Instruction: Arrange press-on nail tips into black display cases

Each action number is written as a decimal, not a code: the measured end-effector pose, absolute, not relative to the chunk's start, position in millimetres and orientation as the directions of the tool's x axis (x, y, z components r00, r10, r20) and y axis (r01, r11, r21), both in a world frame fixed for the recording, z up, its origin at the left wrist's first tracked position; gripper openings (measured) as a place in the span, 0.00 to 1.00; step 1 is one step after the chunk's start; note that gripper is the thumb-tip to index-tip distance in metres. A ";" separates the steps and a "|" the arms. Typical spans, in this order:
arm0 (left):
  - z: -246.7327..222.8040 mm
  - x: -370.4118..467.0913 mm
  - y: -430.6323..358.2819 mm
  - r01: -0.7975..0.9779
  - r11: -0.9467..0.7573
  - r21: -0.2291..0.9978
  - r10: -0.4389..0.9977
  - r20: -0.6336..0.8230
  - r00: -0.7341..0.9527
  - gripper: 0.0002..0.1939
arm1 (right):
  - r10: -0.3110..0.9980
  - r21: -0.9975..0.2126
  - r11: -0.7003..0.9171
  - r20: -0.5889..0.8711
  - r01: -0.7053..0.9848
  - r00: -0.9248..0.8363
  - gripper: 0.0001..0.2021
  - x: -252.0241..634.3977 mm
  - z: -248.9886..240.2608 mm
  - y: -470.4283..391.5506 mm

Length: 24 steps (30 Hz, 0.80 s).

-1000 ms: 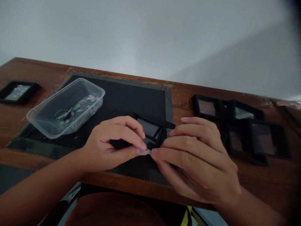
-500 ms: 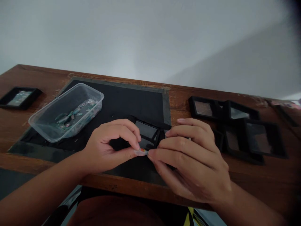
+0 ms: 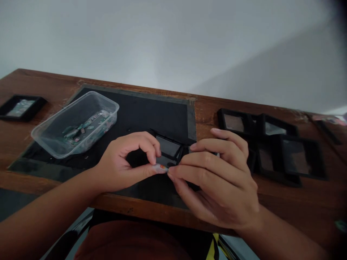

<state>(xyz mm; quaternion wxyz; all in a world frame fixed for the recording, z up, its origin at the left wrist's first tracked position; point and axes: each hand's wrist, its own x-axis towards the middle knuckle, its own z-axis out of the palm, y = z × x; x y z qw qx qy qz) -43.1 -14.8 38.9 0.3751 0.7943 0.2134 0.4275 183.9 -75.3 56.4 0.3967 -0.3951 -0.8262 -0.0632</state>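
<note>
Together, your left hand (image 3: 116, 164) and right hand (image 3: 217, 178) pinch a small whitish-orange piece (image 3: 164, 167); a clear rectangular plastic tub (image 3: 92, 103) holds greenish bits (image 3: 74, 133).

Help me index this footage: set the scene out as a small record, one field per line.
Left hand: fingertips at a small pale piece with an orange mark
Right hand: thumb and finger pinched at the piece's other end
Just beyond the hands: dark windowed case, partly hidden
Tub: clear plastic tub, open, small mixed pieces inside
Surface: black mat on a brown wooden table
Far left: one black windowed frame
Right: group of black windowed frames, some overlapping
Unclear: what the pale piece is
</note>
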 end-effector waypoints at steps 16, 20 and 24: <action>32.4 -48.5 -1.8 0.202 -0.642 0.739 0.710 0.473 0.522 0.10 | 0.557 -0.133 0.713 0.703 0.688 -0.442 0.07 180.8 58.7 -81.0; 33.3 -47.0 -3.6 0.226 -0.761 0.608 0.649 0.711 0.273 0.13 | 0.574 -0.151 0.730 0.666 0.667 -0.477 0.12 171.5 48.6 -79.1; 32.6 -46.9 -4.9 0.344 -0.768 0.540 0.616 0.770 0.166 0.12 | 0.624 -0.117 0.686 0.602 0.718 -0.498 0.15 162.0 32.3 -77.6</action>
